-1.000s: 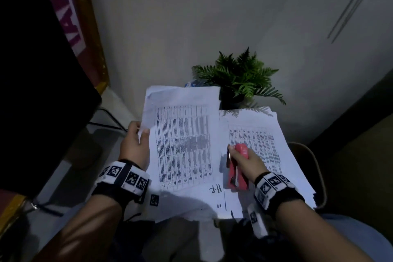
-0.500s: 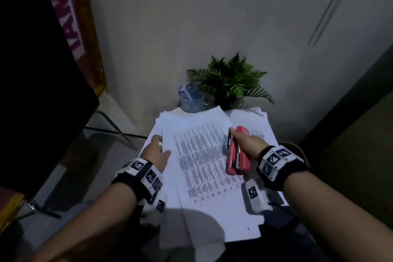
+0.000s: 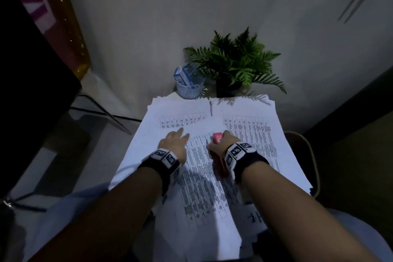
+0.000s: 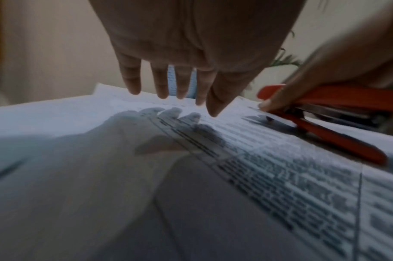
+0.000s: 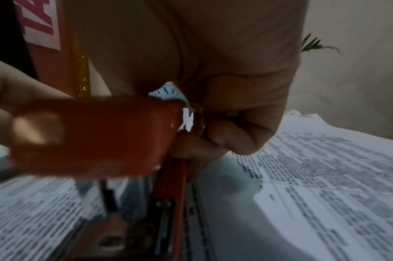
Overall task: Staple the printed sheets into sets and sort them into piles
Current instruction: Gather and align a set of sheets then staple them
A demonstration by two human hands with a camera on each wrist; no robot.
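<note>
Step looks like squaring a set before stapling: press the sheets flat, feed the corner fully into the stapler mouth, squeeze once. Left hand [image 3: 175, 144] palm down, fingers straight and spread, just over the white printed table sheets [image 3: 197, 176], holding nothing. Right hand [image 3: 223, 144] just right of it, fingers curled round the red metal stapler [image 3: 217, 137], nose on the paper. More stacks beyond and right of both hands

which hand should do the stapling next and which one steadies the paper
Right. The right hand already grips the red stapler over the printed sheets, so it can probably press straight away. The left hand holds nothing, fingers straight above the sheets, well placed to flatten them.
</note>
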